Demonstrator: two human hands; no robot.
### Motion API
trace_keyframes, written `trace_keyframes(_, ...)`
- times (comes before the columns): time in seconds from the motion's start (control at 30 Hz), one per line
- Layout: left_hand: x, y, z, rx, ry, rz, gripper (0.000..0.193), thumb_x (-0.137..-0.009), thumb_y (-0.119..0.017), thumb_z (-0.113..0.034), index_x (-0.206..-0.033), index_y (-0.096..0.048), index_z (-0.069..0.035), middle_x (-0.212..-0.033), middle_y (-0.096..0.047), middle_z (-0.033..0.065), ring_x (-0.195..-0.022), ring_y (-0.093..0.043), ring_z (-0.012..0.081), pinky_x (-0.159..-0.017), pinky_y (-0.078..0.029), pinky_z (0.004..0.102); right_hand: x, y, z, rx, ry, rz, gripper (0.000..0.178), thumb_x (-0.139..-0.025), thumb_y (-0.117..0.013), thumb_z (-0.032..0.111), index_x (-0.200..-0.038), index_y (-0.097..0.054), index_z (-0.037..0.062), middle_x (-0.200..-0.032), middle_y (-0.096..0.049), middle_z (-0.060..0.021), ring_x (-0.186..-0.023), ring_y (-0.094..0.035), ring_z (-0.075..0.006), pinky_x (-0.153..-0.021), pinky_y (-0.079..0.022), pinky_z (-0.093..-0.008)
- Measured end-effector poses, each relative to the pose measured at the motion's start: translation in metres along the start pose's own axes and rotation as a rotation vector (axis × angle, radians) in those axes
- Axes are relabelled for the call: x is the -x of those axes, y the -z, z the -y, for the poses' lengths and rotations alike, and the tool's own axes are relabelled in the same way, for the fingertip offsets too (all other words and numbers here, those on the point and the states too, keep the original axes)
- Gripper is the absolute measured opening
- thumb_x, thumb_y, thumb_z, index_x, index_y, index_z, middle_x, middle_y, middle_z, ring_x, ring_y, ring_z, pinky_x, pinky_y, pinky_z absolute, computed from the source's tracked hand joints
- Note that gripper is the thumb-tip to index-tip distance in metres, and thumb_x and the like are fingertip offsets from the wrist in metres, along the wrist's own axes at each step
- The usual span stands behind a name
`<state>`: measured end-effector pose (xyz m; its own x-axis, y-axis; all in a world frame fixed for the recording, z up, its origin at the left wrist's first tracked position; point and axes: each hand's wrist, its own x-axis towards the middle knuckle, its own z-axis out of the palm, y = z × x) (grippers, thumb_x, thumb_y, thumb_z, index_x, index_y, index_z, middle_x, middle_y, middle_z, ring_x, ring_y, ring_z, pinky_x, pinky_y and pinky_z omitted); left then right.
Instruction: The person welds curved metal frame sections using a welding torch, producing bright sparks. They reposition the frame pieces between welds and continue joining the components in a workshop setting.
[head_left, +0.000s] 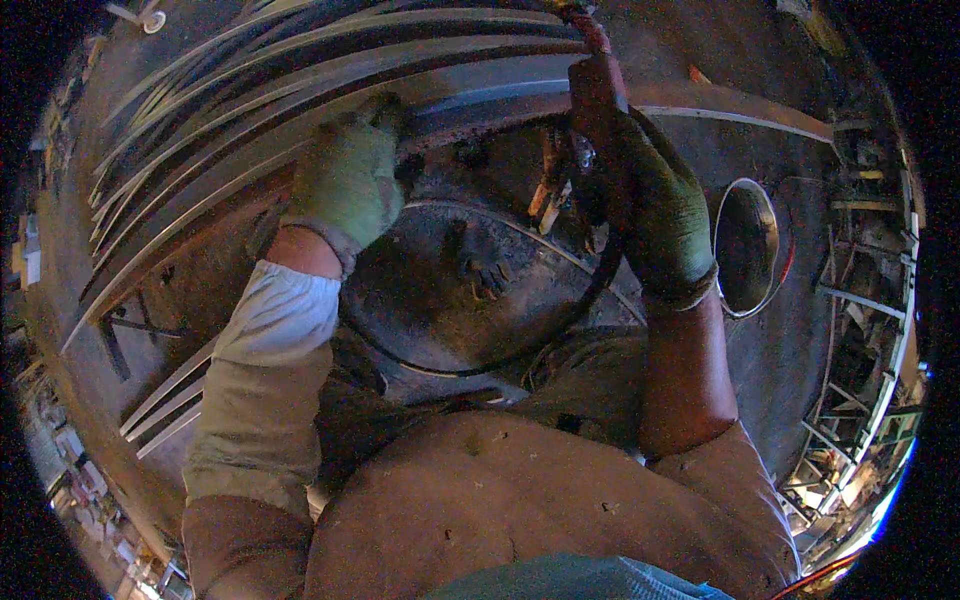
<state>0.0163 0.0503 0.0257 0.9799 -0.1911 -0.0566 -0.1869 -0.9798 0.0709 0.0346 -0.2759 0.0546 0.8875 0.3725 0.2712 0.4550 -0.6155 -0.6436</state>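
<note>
Gloved left grip [355,180], right grip [665,205] holding reddish-brown piece [597,90]

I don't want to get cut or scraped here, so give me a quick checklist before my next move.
1. Hands gloved: ok. Left hand and right hand both wear green gloves.
2. Right forearm covered: not ok. It is bare between glove and sleeve.
3. Right hand's grip on the reddish-brown block-shaped object: cannot tell. The fingers are mostly hidden.
4. Long metal strips evenly stacked: not ok. They fan out unevenly.
5. Metal ring clear of the right glove: cannot tell. They nearly meet in view.
</note>
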Motion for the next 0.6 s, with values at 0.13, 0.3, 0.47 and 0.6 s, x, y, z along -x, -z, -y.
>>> trace_keyframes(0.13, -0.008, -0.016, 0.01, -0.082, -0.058, -0.21, 0.072, -0.094, -0.074, -0.026, -0.16, -0.052, -0.008, -0.16, -0.055, 0.021, -0.146, -0.05, 0.0482, -0.123, -0.044, 0.0555, 0.008, 0.004, 0.004, -0.223, -0.094, -0.012, 0.042, -0.117, -0.056, 0.029, -0.147, -0.066, 0.0011, -0.125, -0.074, -0.0075, -0.085, -0.068, -0.0119, -0.067, -0.054, -0.0299)
trace_keyframes(0.3, -0.032, -0.044, 0.023, -0.001, -0.094, -0.277, 0.069, -0.098, -0.071, -0.028, -0.163, -0.051, -0.014, -0.161, -0.054, 0.0198, -0.15, -0.045, 0.049, -0.127, -0.041, 0.0545, 0.011, 0.009, -0.005, -0.094, 0.067, -0.071, 0.039, -0.116, -0.058, 0.026, -0.146, -0.066, 0.0023, -0.128, -0.075, -0.0096, -0.085, -0.07, -0.0132, -0.069, -0.055, -0.0299)
trace_keyframes(0.47, -0.026, -0.033, -0.016, 0.129, 0.05, -0.262, 0.057, -0.099, -0.071, -0.027, -0.154, -0.06, -0.013, -0.152, -0.061, 0.0215, -0.141, -0.055, 0.0472, -0.119, -0.048, 0.0535, 0.01, 0.019, -0.004, -0.035, -0.034, -0.032, 0.039, -0.114, -0.062, 0.025, -0.145, -0.067, 0.0027, -0.129, -0.076, -0.0101, -0.095, -0.073, -0.0147, -0.074, -0.057, -0.0294)
trace_keyframes(0.6, -0.015, -0.042, -0.048, 0.257, 0.01, 0.024, 0.052, -0.091, -0.077, -0.019, -0.141, -0.068, -0.008, -0.14, -0.069, 0.0243, -0.124, -0.067, 0.0454, -0.107, -0.055, 0.0512, 0.012, 0.009, -0.024, -0.31, -0.179, -0.078, 0.042, -0.113, -0.064, 0.032, -0.144, -0.068, 0.0032, -0.126, -0.077, -0.009, -0.096, -0.072, -0.0152, -0.078, -0.057, -0.0298)
